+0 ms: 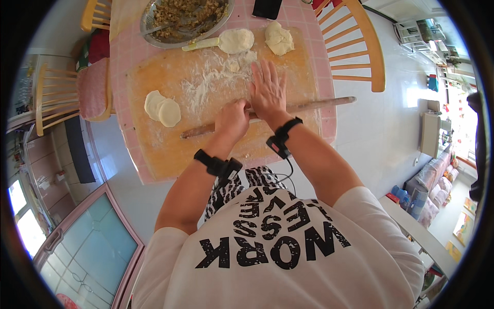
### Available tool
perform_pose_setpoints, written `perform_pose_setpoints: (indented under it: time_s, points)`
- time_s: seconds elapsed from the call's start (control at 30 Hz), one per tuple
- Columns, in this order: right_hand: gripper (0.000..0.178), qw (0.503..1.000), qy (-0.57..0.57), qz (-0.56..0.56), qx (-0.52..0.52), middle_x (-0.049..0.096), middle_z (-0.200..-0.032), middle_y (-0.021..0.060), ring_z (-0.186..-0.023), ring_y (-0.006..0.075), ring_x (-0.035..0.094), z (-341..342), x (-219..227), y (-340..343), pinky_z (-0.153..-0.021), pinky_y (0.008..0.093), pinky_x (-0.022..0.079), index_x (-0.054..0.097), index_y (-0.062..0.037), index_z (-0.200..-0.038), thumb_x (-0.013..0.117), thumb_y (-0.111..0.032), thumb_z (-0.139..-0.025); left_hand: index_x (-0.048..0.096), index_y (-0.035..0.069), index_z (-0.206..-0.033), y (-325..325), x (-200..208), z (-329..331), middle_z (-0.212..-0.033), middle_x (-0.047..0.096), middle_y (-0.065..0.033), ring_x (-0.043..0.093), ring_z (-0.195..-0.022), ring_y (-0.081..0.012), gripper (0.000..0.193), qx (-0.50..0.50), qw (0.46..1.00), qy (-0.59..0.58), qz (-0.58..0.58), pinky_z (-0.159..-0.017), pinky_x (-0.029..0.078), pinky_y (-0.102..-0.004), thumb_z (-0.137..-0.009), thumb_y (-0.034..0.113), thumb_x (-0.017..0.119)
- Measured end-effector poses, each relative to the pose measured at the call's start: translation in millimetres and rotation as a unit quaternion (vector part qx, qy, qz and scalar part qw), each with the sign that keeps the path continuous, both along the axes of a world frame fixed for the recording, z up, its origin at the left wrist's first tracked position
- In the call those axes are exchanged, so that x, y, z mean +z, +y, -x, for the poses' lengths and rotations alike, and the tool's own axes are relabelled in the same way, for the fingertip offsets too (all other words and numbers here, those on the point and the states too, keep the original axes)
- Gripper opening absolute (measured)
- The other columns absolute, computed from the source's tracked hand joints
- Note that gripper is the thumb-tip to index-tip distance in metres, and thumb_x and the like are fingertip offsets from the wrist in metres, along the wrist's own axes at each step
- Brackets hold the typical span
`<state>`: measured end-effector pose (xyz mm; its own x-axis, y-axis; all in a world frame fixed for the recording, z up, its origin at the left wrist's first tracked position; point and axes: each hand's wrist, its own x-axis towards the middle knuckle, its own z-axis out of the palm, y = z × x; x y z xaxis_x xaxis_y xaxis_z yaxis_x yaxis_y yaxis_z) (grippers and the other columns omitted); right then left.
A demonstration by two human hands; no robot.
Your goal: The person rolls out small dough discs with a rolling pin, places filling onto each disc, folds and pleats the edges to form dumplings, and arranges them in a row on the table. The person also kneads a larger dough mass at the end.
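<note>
Evidently partway, we had flat dough rounds (169,113) rolled and a dough lump (279,39) left. Our right grip (268,92) spread open over the rolling pin (303,106) on the wooden board (154,72); our left grip (232,121) curled beside it, its hold unclear.

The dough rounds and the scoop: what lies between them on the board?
In the head view, loose white powder, probably flour, lies scattered over the wooden board between the dough rounds and the scoop.
</note>
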<state>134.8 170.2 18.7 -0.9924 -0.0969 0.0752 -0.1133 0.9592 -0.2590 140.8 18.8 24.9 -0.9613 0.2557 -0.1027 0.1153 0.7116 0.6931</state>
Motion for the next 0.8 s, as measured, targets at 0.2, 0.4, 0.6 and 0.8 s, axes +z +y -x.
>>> perform_pose_setpoints:
  time_s: [0.2, 0.4, 0.6, 0.8]
  points:
    - [0.058, 0.996, -0.078, -0.027, 0.041, 0.032, -0.161, 0.012, -0.15, 0.0347, 0.026, -51, -1, 6, -0.119, 0.0636, 0.018, 0.037, -0.0121, -0.154, 0.05, -0.028, -0.099, 0.069, 0.005, -0.096, -15, -2, 5, -0.089, 0.072, -0.0139, 0.069, -0.084, -0.0359, 0.013, 0.035, 0.983, -0.159, -0.09, -0.074, 0.054, -0.0429, -0.084, 0.01, 0.068]
    - [0.059, 1.0, -0.003, -0.002, -0.015, 0.033, -0.161, 0.011, -0.151, 0.0329, 0.026, -12, -1, -7, -0.118, 0.0628, 0.02, 0.039, -0.0147, -0.154, 0.051, -0.031, -0.099, 0.071, 0.006, -0.098, -14, -2, 0, -0.089, 0.072, -0.0126, 0.07, -0.084, -0.0327, 0.014, -0.008, 1.0, 0.024, 0.003, -0.073, 0.054, -0.0404, -0.084, 0.009, 0.07]
    - [0.059, 0.996, -0.072, -0.005, 0.045, 0.032, -0.161, 0.0119, -0.15, 0.0329, 0.027, -75, 15, -2, -0.118, 0.0632, 0.019, 0.04, -0.0164, -0.153, 0.054, -0.032, -0.098, 0.07, 0.005, -0.099, -23, -9, 1, -0.086, 0.071, -0.0151, 0.069, -0.078, -0.034, 0.015, 0.074, 0.984, -0.12, -0.11, -0.071, 0.054, -0.0402, -0.084, 0.007, 0.07]
    - [0.057, 1.0, 0.003, 0.009, 0.0, 0.033, -0.16, 0.0119, -0.15, 0.0336, 0.025, -5, 1, -16, -0.118, 0.0648, 0.018, 0.042, -0.0151, -0.15, 0.054, -0.032, -0.098, 0.071, 0.01, -0.1, -24, 5, -9, -0.095, 0.073, -0.011, 0.07, -0.085, -0.0332, 0.015, 0.023, 0.998, -0.022, 0.06, -0.075, 0.055, -0.0419, -0.088, 0.018, 0.067]
